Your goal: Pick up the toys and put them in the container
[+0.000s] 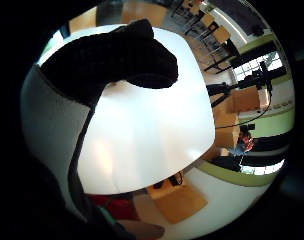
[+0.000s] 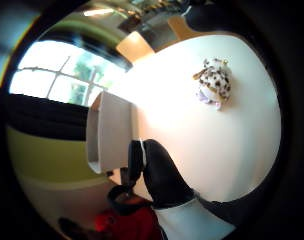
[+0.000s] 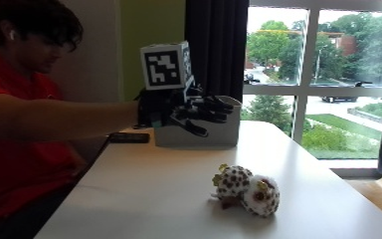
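Note:
A spotted white and brown plush owl [image 3: 247, 189] lies on the white table [image 3: 158, 199], toward its near side. It shows small in the thumb side palm view as the owl [image 2: 213, 81] on the bare tabletop. A grey box-shaped container [image 3: 201, 130] stands at the table's far end. My gloved right hand [image 3: 194, 112] hovers in the air in front of the container, well above and behind the owl, fingers spread and relaxed, holding nothing. The container [image 2: 108, 132] sits beside my thumb [image 2: 162, 172] in the thumb side palm view.
A dark phone-like object [image 3: 129, 137] lies on the table left of the container. A large window runs behind the table. Wooden chairs [image 1: 181, 200] stand around the table's edge in the palm views.

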`<state>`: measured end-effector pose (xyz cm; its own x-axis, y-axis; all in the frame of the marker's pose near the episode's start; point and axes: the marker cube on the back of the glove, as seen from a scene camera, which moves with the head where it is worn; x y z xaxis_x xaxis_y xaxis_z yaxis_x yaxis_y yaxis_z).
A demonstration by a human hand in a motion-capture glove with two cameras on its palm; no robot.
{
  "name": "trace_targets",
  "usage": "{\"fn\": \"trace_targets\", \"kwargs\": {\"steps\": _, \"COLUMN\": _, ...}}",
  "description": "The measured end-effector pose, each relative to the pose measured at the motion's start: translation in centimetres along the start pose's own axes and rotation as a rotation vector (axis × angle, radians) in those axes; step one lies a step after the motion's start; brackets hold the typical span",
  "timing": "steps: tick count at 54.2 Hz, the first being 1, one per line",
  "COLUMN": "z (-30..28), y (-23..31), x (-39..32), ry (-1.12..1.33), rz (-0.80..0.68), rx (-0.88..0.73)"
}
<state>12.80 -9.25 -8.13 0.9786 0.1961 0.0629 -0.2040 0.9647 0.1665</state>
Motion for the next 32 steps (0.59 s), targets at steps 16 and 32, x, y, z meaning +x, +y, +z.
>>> {"fn": "trace_targets", "kwargs": {"steps": 16, "z": 6.9, "y": -5.7, "x": -0.7, "ry": -0.016, "rz": 0.05, "rx": -0.126}}
{"fn": "trace_targets", "kwargs": {"steps": 32, "z": 12.5, "y": -10.4, "x": -1.3, "ry": 0.171, "rz": 0.141, "rx": -0.304}}
